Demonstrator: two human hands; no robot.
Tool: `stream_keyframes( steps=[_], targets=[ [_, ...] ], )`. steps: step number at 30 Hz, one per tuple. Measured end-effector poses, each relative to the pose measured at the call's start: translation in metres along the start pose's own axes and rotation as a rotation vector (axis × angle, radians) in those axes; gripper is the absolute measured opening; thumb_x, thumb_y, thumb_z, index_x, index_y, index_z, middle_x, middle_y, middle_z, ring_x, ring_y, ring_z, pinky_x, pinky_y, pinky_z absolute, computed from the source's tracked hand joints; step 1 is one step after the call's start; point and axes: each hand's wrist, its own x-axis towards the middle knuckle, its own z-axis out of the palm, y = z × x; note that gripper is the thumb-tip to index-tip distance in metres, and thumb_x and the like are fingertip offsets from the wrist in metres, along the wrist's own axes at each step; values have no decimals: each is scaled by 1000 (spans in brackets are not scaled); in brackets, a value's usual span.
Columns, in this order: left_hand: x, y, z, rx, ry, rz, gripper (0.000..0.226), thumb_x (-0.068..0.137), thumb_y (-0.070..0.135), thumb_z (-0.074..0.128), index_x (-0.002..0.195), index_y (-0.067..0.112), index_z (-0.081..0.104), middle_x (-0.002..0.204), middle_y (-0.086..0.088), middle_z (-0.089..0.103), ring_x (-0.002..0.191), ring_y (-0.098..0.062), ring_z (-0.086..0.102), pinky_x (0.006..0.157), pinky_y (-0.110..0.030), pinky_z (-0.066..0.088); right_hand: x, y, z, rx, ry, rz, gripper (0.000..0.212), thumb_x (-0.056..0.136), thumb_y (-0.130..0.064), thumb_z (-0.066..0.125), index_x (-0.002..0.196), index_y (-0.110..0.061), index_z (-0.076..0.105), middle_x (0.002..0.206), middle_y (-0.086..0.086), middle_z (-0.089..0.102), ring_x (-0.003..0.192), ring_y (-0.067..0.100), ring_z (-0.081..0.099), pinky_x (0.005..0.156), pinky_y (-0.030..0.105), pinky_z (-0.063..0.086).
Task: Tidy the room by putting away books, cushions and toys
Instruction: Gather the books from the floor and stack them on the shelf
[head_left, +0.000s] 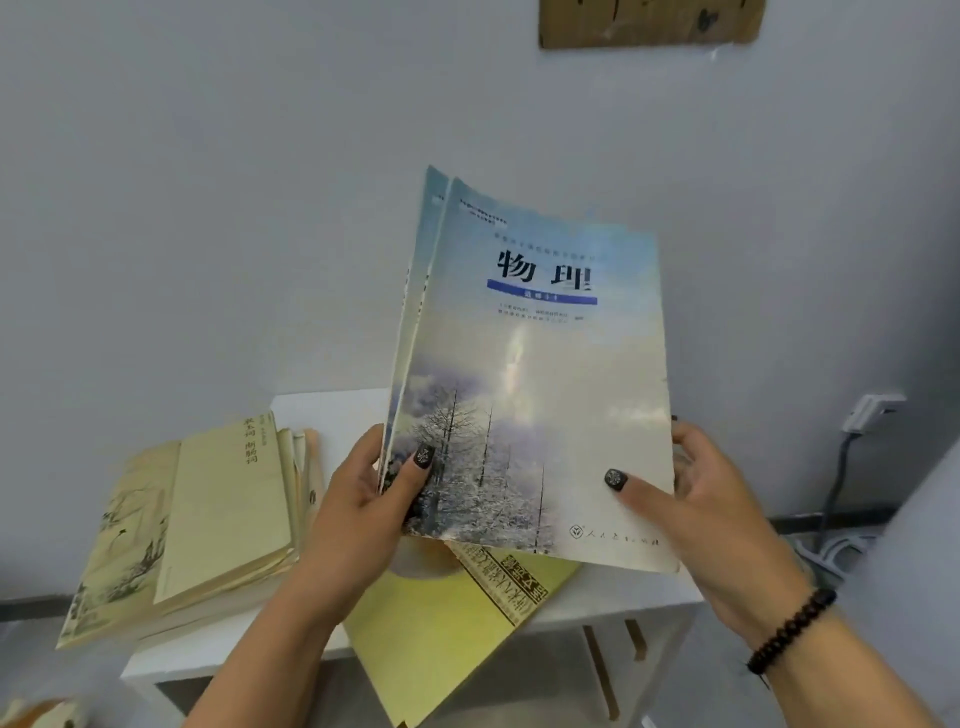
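Two pale blue textbooks (540, 364) with a snowy-tree cover stand upright above the white table (332, 410), one behind the other. My left hand (363, 514) grips their lower left edge, thumb on the front cover. My right hand (722, 525) holds the lower right corner, thumb on the cover and fingers behind. A yellow book (441, 618) lies on the table under them and hangs over the front edge. A stack of cream books (197, 519) lies at the table's left end.
A pale wall rises right behind the table. A wall socket with a grey cable (862, 415) is at the right. A brown cardboard piece (649, 23) hangs on the wall above. A beige object (36, 714) shows at the bottom left corner.
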Motion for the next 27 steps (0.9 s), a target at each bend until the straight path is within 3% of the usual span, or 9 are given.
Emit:
stream_keyframes(
  steps=[4,6,8,12,16,18,21,24,27],
  targets=[
    [6,-7,-6,172,49,55,34,97,7,53,111,38,55,102,21,67,101,-4,65,86,-30,54,26,3,22,4,24,-66,41,80,-1,73,107,-26,54,104,-9,70,93,4,68,79,27,57],
    [5,-8,-2,217,111,92,32,98,7,51,112,36,54,99,33,61,98,10,59,78,-9,47,35,8,32,44,44,-78,37,80,-4,74,105,-26,58,104,-7,70,90,3,68,77,24,58],
    [4,-7,3,197,192,134,23,99,14,51,114,31,54,99,38,58,96,18,54,74,-2,42,36,10,39,80,59,-95,32,80,-7,74,103,-26,62,100,-7,73,87,3,69,70,20,57],
    [6,-3,17,52,288,160,23,88,38,49,109,30,56,101,29,66,93,10,61,77,-18,46,37,3,37,160,38,-128,37,64,-24,81,97,-22,65,83,-14,75,73,1,70,57,15,53],
    [8,-4,21,-81,321,92,36,85,44,50,112,23,61,100,14,72,91,-2,67,79,-29,50,37,0,34,164,-61,-152,82,31,-64,87,95,-17,68,85,-9,76,78,3,71,62,13,52],
    [7,-6,21,-96,324,53,41,84,46,51,110,18,64,96,10,74,90,-6,69,79,-32,51,36,3,34,139,-84,-145,86,25,-72,83,92,-19,68,84,-11,75,77,0,70,62,10,51],
    [5,-9,22,-90,334,6,40,85,48,52,105,17,69,92,5,75,90,-12,70,78,-34,52,31,9,34,115,-91,-133,78,36,-68,83,96,-20,68,87,-12,75,81,0,69,65,10,51],
    [0,-14,25,-57,350,3,38,90,53,53,104,21,70,97,4,75,98,-20,68,88,-43,53,20,18,34,80,-96,-102,47,60,-47,78,100,-24,67,87,-16,74,80,1,68,66,11,51],
    [-3,-15,24,-15,348,18,39,90,49,49,110,21,68,101,5,74,102,-16,67,91,-41,52,10,24,37,113,-29,-99,28,68,-30,74,94,-25,67,81,-20,74,77,-3,68,63,11,51]
  ],
)
